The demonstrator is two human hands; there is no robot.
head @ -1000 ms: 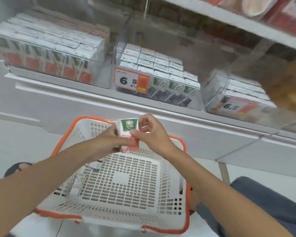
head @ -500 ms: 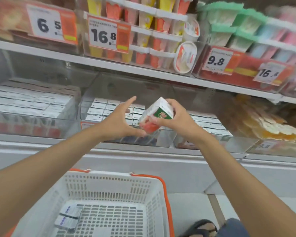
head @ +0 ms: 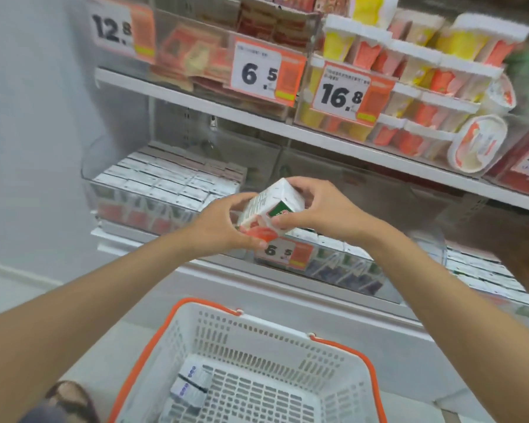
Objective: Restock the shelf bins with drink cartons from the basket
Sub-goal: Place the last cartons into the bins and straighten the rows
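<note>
A white drink carton (head: 272, 206) with a green and red print is tilted in the air in front of the lower shelf. My left hand (head: 223, 227) grips its lower left side and my right hand (head: 321, 209) grips its right side. Behind them, a clear bin (head: 165, 190) on the left is packed with cartons, and the middle bin (head: 333, 264) with a 6.5 price tag also holds cartons. The white basket (head: 257, 340) with orange handles sits below, with a few small cartons (head: 190, 386) in its left corner.
The upper shelf (head: 287, 129) carries bins of red packets and yoghurt cups with price tags 12.8, 6.5 and 16.8. Another carton bin (head: 486, 276) stands at lower right. A grey wall is at left. My foot in a sandal (head: 68, 398) shows at bottom left.
Both hands lifted the carton out of the basket up to the lower shelf. My left hand, open beside it half a second ago, now grips it. The view has swung left and up.
</note>
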